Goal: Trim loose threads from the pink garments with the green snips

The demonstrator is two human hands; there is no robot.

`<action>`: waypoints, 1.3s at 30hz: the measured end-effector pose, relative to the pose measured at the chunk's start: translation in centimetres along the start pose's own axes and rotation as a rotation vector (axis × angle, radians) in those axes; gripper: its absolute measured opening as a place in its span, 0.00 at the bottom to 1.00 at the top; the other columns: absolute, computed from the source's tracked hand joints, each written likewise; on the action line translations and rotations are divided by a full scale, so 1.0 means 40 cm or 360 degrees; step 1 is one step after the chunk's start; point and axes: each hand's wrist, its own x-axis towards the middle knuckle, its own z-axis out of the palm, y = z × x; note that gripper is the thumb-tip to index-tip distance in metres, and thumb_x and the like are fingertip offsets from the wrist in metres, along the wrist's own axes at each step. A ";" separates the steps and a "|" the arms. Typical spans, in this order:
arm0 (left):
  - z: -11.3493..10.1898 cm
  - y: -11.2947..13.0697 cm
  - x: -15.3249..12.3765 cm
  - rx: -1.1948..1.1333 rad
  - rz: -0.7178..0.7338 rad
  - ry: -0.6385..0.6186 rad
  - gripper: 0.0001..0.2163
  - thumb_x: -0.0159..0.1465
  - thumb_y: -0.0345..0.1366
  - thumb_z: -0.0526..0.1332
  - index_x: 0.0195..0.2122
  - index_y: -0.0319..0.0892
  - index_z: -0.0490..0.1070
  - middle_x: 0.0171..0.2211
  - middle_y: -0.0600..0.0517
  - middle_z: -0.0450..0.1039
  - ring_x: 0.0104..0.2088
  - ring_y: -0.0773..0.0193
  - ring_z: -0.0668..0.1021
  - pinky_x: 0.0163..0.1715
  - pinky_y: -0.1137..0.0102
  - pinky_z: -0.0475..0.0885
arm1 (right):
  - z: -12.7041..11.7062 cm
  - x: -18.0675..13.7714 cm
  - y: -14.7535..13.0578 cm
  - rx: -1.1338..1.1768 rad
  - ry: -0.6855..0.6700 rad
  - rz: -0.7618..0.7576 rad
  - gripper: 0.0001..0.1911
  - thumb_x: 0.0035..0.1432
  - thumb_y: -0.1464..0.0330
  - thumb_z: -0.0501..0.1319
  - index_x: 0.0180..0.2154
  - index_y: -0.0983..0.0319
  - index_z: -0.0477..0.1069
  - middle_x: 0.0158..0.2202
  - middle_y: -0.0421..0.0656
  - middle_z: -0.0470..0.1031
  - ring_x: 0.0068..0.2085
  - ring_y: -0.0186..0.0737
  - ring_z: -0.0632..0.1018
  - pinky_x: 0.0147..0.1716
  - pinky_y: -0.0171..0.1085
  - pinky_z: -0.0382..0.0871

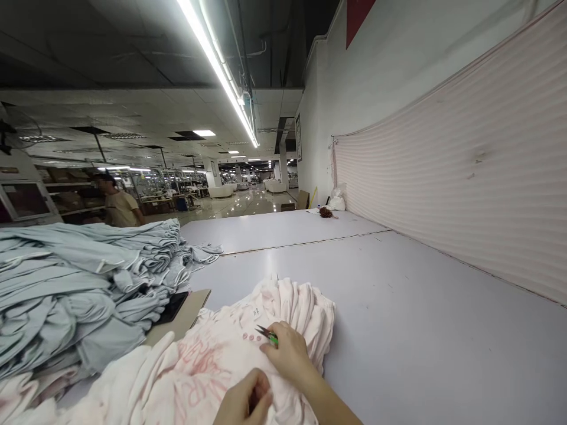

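A pile of pale pink garments (208, 354) lies in front of me, the top one bearing a reddish-pink print, a small white label and a row of pink buttons (251, 337). My right hand (290, 351) is closed around small thread snips (269, 335) with green on the handle. Their dark blades point left, just above the buttons. Lower down, my left hand (248, 398) rests over the pink cloth with fingers curled and thumb near the forefinger. Whatever is between those fingertips is hidden.
Grey-blue garments (88, 283) are heaped at the left, beside brown cardboard (179, 324) and a dark flat object (172, 307). The pale table (420, 330) runs along a wall covered in pinkish sheeting (465, 177). Farther off at left, a person (119, 203) stands near shelves.
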 end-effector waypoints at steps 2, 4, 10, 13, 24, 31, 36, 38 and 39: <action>-0.037 -0.001 0.027 -0.0079 -0.0005 0.0340 0.08 0.55 0.44 0.56 0.31 0.46 0.67 0.26 0.54 0.68 0.27 0.60 0.71 0.30 0.69 0.65 | 0.012 -0.003 0.006 0.0030 0.0047 0.0019 0.07 0.53 0.75 0.64 0.36 0.62 0.75 0.38 0.44 0.76 0.41 0.47 0.77 0.40 0.39 0.64; -0.084 0.008 0.066 -0.0179 -0.0121 0.0499 0.14 0.53 0.44 0.59 0.40 0.47 0.70 0.28 0.54 0.72 0.28 0.59 0.73 0.29 0.69 0.66 | 0.017 -0.008 0.006 0.0072 0.0079 0.0008 0.06 0.53 0.76 0.64 0.35 0.62 0.74 0.37 0.43 0.76 0.40 0.45 0.77 0.38 0.37 0.64; -0.144 0.026 0.147 -0.0615 -0.0443 0.0237 0.15 0.49 0.49 0.65 0.25 0.46 0.63 0.17 0.59 0.66 0.17 0.66 0.70 0.17 0.74 0.59 | 0.033 -0.042 -0.015 0.0158 0.0119 -0.0129 0.14 0.50 0.85 0.58 0.32 0.62 0.71 0.33 0.40 0.75 0.38 0.40 0.76 0.37 0.34 0.63; -0.137 0.012 0.127 -0.0866 -0.0350 0.0292 0.18 0.47 0.49 0.69 0.29 0.46 0.64 0.18 0.64 0.60 0.20 0.70 0.70 0.25 0.75 0.67 | 0.039 -0.069 -0.016 0.0258 0.0098 -0.0303 0.19 0.44 0.88 0.55 0.33 0.62 0.72 0.35 0.40 0.74 0.39 0.40 0.76 0.38 0.34 0.64; -0.141 0.012 0.058 -0.1300 -0.0203 0.0271 0.22 0.47 0.45 0.73 0.40 0.46 0.70 0.21 0.61 0.66 0.26 0.64 0.76 0.31 0.69 0.72 | 0.000 -0.110 -0.013 0.0151 0.0004 -0.0322 0.11 0.55 0.73 0.65 0.42 0.59 0.80 0.36 0.44 0.78 0.38 0.45 0.79 0.37 0.37 0.67; -0.104 -0.019 0.061 -0.1178 -0.0281 0.0215 0.27 0.48 0.36 0.67 0.49 0.47 0.62 0.20 0.62 0.66 0.21 0.66 0.72 0.24 0.71 0.70 | -0.024 -0.050 -0.034 0.0101 0.0278 -0.0183 0.12 0.59 0.69 0.63 0.45 0.57 0.77 0.42 0.43 0.77 0.42 0.44 0.79 0.40 0.36 0.68; -0.084 -0.021 0.066 -0.0574 -0.0313 0.0332 0.23 0.51 0.40 0.57 0.49 0.46 0.57 0.16 0.65 0.59 0.17 0.64 0.69 0.19 0.72 0.65 | -0.025 0.068 -0.038 0.0098 0.0126 -0.0069 0.28 0.55 0.69 0.66 0.58 0.54 0.69 0.51 0.43 0.75 0.51 0.47 0.76 0.47 0.40 0.67; -0.103 -0.005 0.072 -0.0293 -0.0325 0.0388 0.20 0.53 0.42 0.57 0.48 0.46 0.59 0.15 0.64 0.60 0.16 0.60 0.71 0.20 0.69 0.64 | -0.010 0.091 -0.028 0.0140 0.0067 -0.0073 0.20 0.54 0.72 0.64 0.50 0.55 0.75 0.44 0.42 0.78 0.47 0.45 0.78 0.46 0.38 0.67; -0.118 0.003 0.079 -0.0179 -0.0325 0.0448 0.20 0.53 0.43 0.58 0.46 0.46 0.61 0.14 0.63 0.60 0.18 0.57 0.72 0.22 0.68 0.63 | -0.001 0.093 -0.022 0.0150 0.0066 -0.0082 0.17 0.54 0.74 0.63 0.45 0.56 0.78 0.42 0.41 0.79 0.45 0.44 0.79 0.45 0.38 0.68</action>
